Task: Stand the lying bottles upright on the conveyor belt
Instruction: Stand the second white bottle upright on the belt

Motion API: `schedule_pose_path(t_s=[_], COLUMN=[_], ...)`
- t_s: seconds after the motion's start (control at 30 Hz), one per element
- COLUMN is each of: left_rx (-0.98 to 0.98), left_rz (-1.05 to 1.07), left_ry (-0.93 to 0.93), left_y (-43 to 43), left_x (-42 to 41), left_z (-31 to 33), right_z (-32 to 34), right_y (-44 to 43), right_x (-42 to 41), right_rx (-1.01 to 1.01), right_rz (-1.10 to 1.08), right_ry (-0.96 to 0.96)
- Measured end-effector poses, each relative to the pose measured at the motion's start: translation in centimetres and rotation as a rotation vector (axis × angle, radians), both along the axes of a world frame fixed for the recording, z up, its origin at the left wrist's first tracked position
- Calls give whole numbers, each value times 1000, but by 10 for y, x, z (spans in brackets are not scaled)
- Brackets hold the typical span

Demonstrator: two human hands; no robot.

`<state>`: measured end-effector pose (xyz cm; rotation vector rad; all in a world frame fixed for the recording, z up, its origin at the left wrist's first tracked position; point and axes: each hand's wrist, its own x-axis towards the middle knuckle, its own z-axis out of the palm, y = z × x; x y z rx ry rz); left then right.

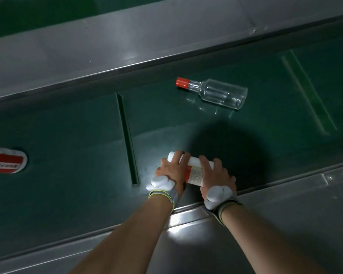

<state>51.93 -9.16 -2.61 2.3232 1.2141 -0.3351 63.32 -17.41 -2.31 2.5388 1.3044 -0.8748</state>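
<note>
A white bottle [194, 171] with a red and white label lies on the dark green conveyor belt [67, 135], close to its near edge. My left hand [169, 169] wraps its neck end and my right hand [216, 176] covers its body end; both grip it. Farther back, a clear glass bottle [220, 93] with a red cap lies on its side on the belt, cap pointing left, untouched. A white bottle with a red label [5, 160] lies at the left edge, partly cut off by the frame.
Steel side rails run along the belt, one at the far side [107, 48] and one at the near side [265, 214]. Raised green cleats [128, 139] [309, 91] cross the belt. Both wrists wear grey bands with white pods.
</note>
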Motion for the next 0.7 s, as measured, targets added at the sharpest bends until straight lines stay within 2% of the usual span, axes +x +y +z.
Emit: schedule_pose_path(t_s=[0.13, 0.23, 0.3, 0.37, 0.47, 0.57, 0.6, 0.7], left_rx=[-20, 97, 115, 20, -127, -156, -144, -83], left_rz=[12, -29, -7, 97, 371, 593, 659, 802], left_ry=[83, 193, 202, 193, 146, 81, 42, -86], left_y=[-2, -9, -16, -20, -22, -24, -26, -39], left_x=[-1, -4, -7, -8, -10, -13, -13, -3], left_z=[2, 1, -2, -3, 5, 26, 34, 61], right_z=[0, 2, 5, 8, 15, 29, 35, 57], right_y=[3, 8, 10, 10, 7, 7, 9, 20], right_x=[2, 4, 4, 4, 3, -5, -9, -29], right_rx=[-43, -106, -103, -69, 3, 165, 221, 356], right_rz=[36, 48, -28, -111, -237, -439, -536, -909], right_ry=[-3, -7, 11, 32, 124, 353, 492, 1090])
